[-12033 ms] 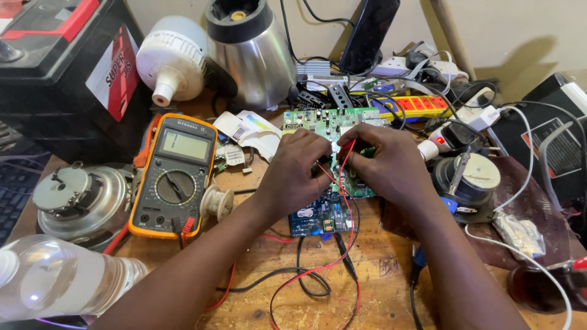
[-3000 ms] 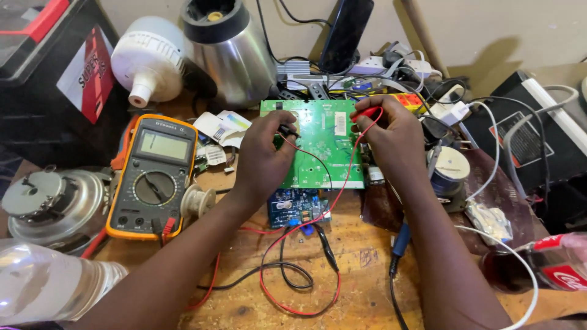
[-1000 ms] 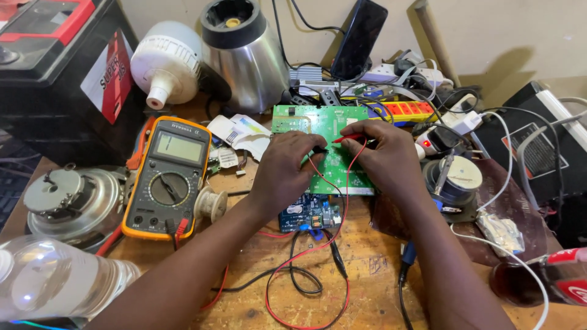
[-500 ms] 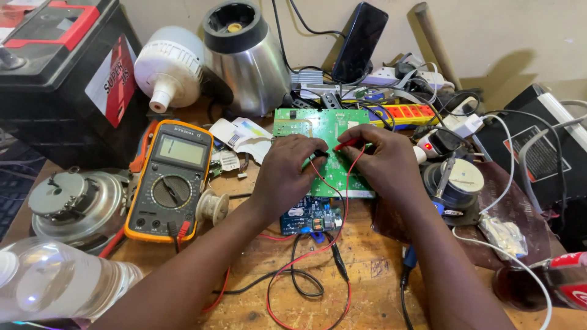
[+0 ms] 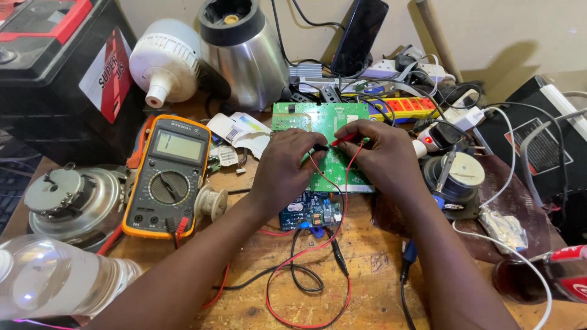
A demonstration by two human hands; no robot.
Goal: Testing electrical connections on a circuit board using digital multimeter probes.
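Hands, 2, over green circuit board (image 5: 333, 156): left hand (image 5: 287, 168) pinching black probe (image 5: 320, 147); right hand (image 5: 382, 156) pinching red probe (image 5: 343, 139). Yellow multimeter (image 5: 168, 177) left of left hand.

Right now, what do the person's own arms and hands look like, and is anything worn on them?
Both arms come in bare from the bottom edge: no sleeves show up to the frame's edge. The left hand and right hand wear no gloves, and no rings, watch or bracelets are visible. The fingernails look short. No cables or markings are attached to either arm.
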